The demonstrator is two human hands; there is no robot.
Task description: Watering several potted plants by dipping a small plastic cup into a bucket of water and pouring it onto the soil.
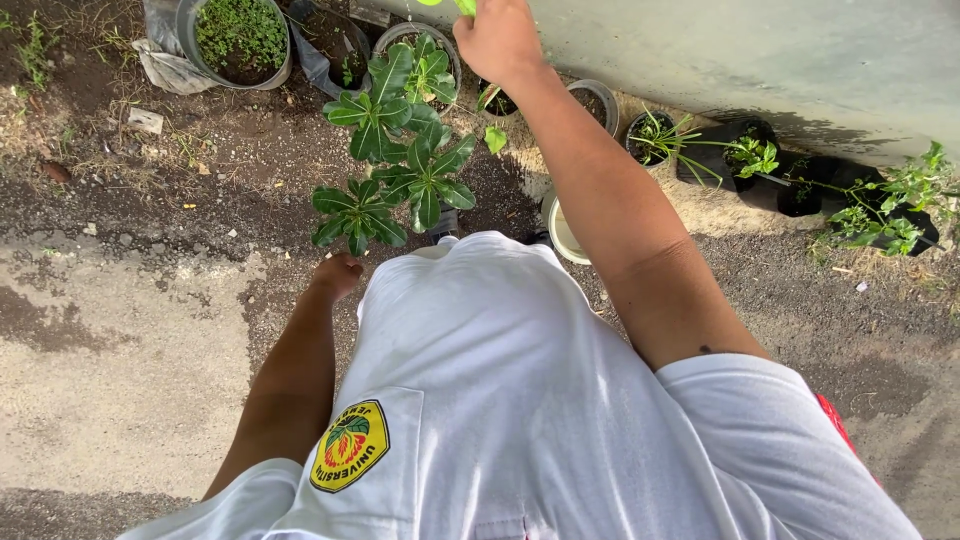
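Observation:
I look straight down my white shirt at a row of potted plants along a wall. My right hand (497,38) reaches up and forward to the top edge of the view, its fingers closed on a light green leaf (464,6). My left hand (338,275) hangs low by my side as a loose fist, just under the lowest leaf cluster of a dark green, broad-leaved plant (400,150). It holds nothing that I can see. The plant's own pot is hidden behind its leaves and my shirt.
A grey pot of small weeds (240,40) stands at the far left, next to a torn grey bag (165,60). More pots (600,100) and black grow bags (790,180) with thin seedlings line the pale wall (750,60). The ground is dark soil and worn concrete (110,350).

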